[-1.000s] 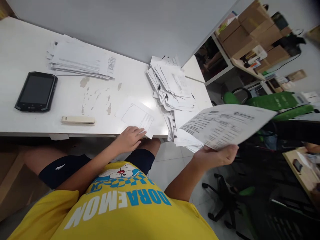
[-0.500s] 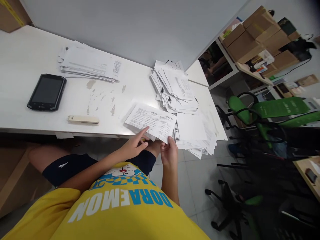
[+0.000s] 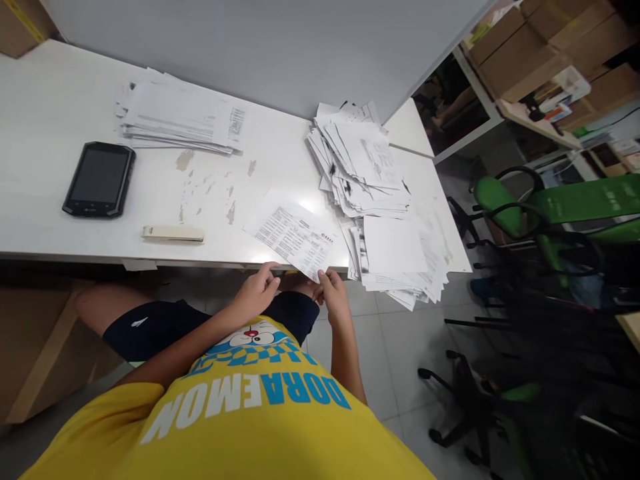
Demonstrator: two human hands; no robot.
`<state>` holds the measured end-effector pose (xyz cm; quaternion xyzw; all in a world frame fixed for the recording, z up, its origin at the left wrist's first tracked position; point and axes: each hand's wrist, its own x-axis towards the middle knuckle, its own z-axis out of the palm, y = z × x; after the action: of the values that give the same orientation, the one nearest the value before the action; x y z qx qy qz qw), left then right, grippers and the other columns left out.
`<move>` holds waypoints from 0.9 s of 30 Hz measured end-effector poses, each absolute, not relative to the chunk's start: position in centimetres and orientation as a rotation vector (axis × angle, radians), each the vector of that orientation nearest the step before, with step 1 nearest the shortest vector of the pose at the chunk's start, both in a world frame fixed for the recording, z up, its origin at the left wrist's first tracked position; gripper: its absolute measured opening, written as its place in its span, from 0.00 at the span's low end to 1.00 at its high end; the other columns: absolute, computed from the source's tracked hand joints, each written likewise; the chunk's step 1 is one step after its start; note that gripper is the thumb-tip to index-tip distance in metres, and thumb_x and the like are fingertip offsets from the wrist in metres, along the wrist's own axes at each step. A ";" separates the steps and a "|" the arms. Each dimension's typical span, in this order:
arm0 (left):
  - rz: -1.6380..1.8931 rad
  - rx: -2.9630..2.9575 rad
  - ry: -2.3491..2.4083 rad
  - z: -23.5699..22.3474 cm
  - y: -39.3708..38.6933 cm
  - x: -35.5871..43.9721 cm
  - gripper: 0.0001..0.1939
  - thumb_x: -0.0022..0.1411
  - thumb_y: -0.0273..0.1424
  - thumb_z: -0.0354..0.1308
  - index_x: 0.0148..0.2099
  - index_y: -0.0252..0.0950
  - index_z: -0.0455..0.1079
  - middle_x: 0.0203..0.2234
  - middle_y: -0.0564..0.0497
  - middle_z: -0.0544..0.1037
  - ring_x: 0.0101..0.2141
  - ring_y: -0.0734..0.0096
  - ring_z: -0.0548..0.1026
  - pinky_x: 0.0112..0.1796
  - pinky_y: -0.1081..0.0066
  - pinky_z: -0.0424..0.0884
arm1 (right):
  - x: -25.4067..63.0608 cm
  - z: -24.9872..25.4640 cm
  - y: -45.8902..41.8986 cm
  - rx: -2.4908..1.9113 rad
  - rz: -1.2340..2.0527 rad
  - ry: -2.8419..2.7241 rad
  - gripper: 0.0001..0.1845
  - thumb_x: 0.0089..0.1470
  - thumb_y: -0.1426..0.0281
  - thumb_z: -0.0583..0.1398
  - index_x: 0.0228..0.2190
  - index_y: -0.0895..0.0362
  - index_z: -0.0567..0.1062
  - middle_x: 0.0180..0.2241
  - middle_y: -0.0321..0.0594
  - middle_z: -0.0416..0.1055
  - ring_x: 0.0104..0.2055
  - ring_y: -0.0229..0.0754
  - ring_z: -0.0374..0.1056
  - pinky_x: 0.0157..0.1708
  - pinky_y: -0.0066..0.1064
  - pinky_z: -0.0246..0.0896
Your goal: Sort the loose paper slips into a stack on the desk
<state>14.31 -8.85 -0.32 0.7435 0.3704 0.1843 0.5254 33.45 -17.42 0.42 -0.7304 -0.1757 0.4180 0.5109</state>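
Note:
A printed sheet (image 3: 295, 235) lies tilted over the table's front edge, its lower right corner pinched by my right hand (image 3: 334, 297). Small print in columns covers it. My left hand (image 3: 256, 292) is held at the edge just left of the sheet, fingers loosely bent and apart, with nothing in them. To the right of the sheet is a spread pile of papers (image 3: 395, 247) that sticks out past the edge. Behind that pile rises a messy stack of papers (image 3: 357, 157).
On the left of the white table (image 3: 30, 187) are a black handheld phone (image 3: 100, 179), a cream stapler-like bar (image 3: 173, 233) and a neater paper stack (image 3: 175, 117). A grey partition (image 3: 250, 47) closes the back. Green chairs (image 3: 505, 200) stand to the right.
My left hand has drawn back from the sheet, where its finger was pointing. The sheet now lies lower and flatter on the table, still in my right hand. The view has shifted slightly.

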 end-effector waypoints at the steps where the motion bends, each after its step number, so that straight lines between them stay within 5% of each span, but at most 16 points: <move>1: 0.426 1.794 0.880 -0.3 -8.9 14.2 0.17 0.69 0.36 0.46 0.57 0.37 0.63 0.24 0.57 0.69 0.27 0.71 0.71 0.31 0.72 0.65 | 33.4 0.3 -17.2 -1.712 1.053 -0.404 0.25 0.42 0.48 0.67 0.29 0.52 0.67 0.24 0.36 0.77 0.15 0.35 0.60 0.15 0.28 0.48; 6: 0.503 1.895 0.879 0.2 -8.6 13.9 0.17 0.71 0.36 0.44 0.58 0.39 0.63 0.29 0.54 0.74 0.29 0.70 0.74 0.33 0.70 0.69 | 33.1 -0.1 -16.7 -1.517 1.104 -0.374 0.19 0.42 0.55 0.68 0.31 0.55 0.72 0.26 0.36 0.77 0.17 0.32 0.61 0.17 0.27 0.52; 9: 0.730 2.064 0.949 0.4 -7.4 14.0 0.20 0.71 0.35 0.41 0.61 0.37 0.60 0.42 0.45 0.77 0.42 0.64 0.77 0.44 0.64 0.73 | 33.8 0.4 -17.2 -1.539 1.117 -0.469 0.17 0.44 0.58 0.67 0.33 0.55 0.74 0.24 0.34 0.76 0.18 0.34 0.63 0.18 0.27 0.55; 14: 0.784 2.444 1.104 -0.4 -4.9 14.5 0.30 0.71 0.36 0.43 0.70 0.31 0.48 0.67 0.34 0.59 0.69 0.48 0.52 0.66 0.46 0.50 | 35.9 0.9 -18.6 -1.629 1.233 -0.598 0.17 0.43 0.56 0.69 0.30 0.55 0.75 0.21 0.33 0.73 0.22 0.38 0.68 0.22 0.29 0.60; 21: 0.631 2.533 1.170 -1.2 -4.9 14.4 0.34 0.72 0.40 0.42 0.72 0.26 0.45 0.70 0.32 0.53 0.70 0.44 0.47 0.67 0.45 0.47 | 36.4 -0.5 -19.2 -1.602 1.245 -0.587 0.19 0.46 0.53 0.69 0.31 0.55 0.76 0.27 0.36 0.77 0.26 0.38 0.70 0.27 0.30 0.65; 27: 0.645 2.448 1.188 -1.0 -4.9 14.3 0.31 0.70 0.39 0.45 0.70 0.30 0.51 0.67 0.35 0.60 0.70 0.41 0.46 0.67 0.40 0.42 | 34.8 0.5 -18.4 -1.530 0.983 -0.705 0.21 0.48 0.55 0.68 0.42 0.52 0.77 0.44 0.40 0.79 0.47 0.47 0.74 0.48 0.40 0.70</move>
<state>14.32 -4.87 -0.96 0.8623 0.4184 0.2274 0.1719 34.78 -18.44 0.49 -0.6493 -0.2994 0.4172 0.5610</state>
